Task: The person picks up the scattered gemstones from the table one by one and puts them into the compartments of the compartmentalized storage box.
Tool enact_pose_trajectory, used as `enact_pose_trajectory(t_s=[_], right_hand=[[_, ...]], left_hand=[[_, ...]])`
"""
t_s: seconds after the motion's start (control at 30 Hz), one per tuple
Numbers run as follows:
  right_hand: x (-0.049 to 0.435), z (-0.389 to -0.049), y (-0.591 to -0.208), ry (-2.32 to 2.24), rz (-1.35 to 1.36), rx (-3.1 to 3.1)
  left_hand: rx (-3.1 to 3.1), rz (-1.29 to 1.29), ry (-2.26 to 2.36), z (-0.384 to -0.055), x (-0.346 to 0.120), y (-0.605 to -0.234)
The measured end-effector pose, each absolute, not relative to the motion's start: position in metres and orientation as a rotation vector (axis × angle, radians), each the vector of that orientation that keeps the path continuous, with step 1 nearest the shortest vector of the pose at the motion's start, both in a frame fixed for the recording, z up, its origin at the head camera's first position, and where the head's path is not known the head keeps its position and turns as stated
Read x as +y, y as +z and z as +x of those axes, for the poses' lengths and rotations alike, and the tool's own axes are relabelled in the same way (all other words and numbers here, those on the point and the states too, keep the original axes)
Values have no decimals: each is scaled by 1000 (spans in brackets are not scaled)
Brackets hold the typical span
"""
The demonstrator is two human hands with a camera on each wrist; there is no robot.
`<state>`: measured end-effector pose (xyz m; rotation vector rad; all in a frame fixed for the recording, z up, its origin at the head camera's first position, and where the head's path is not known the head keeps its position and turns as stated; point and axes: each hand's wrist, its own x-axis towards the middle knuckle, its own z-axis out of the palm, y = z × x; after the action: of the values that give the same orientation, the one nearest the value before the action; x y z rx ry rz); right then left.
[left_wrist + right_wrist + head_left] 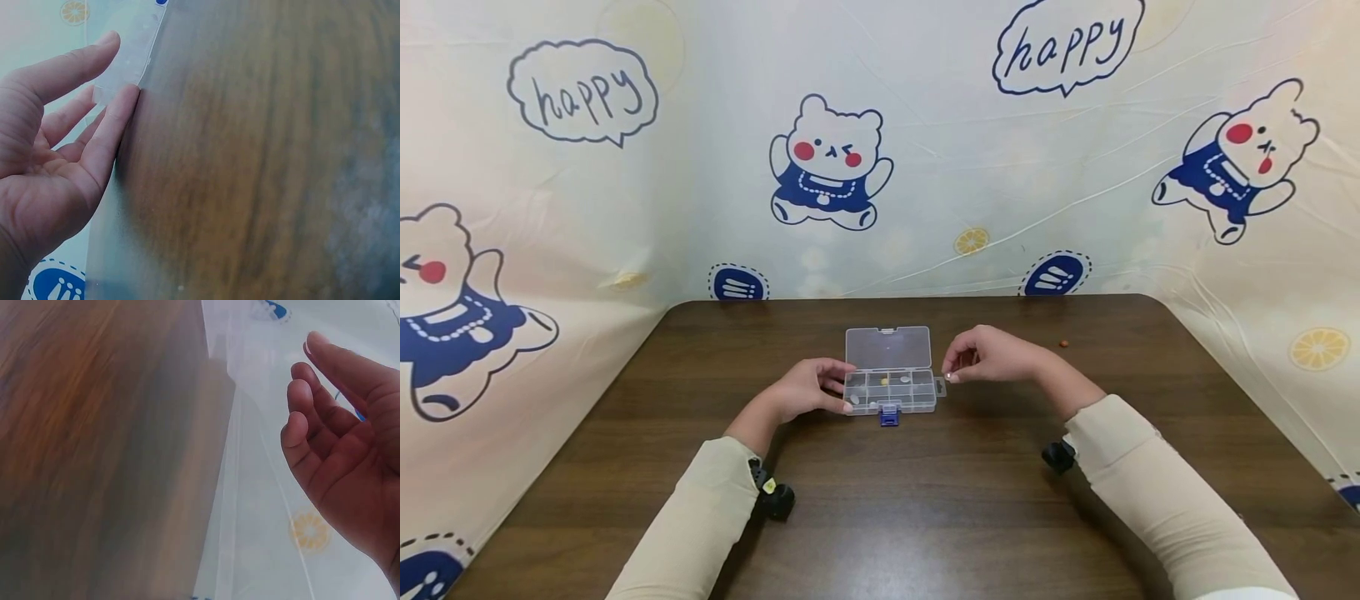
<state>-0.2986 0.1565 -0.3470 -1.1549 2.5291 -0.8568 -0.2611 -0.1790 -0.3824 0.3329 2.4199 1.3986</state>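
A clear plastic compartment box (901, 400) sits on the table with its lid (887, 348) raised at the back and a blue latch (889, 416) hanging at its front. Inside are a small yellow piece (885, 381) and a few whitish pieces, one of them (906, 379) in a back compartment. My left hand (801, 390) holds the left end of the box between thumb and fingers. Just right of the box, the thumb and forefinger of my right hand (988, 354) pinch a tiny whitish piece (948, 377), too small to identify.
A small orange-red piece (1063, 342) lies on the brown table (880, 517), behind my right forearm. A clear hang tab (941, 387) sticks out from the box's right side. Printed cloth (700, 167) hangs behind the table and along its sides.
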Motion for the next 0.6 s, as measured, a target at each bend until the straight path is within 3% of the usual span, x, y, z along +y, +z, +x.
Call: enact_pose_trajectory(t_s=[0.23,0.6], right_hand=[[136,-301,-348,-830,-1200,2479],[110,-309,-350,-749,-1200,2427]], left_hand=[[2423,332,1391,-261,-179,-382],[2438,310,1398,-282,-187,-412]])
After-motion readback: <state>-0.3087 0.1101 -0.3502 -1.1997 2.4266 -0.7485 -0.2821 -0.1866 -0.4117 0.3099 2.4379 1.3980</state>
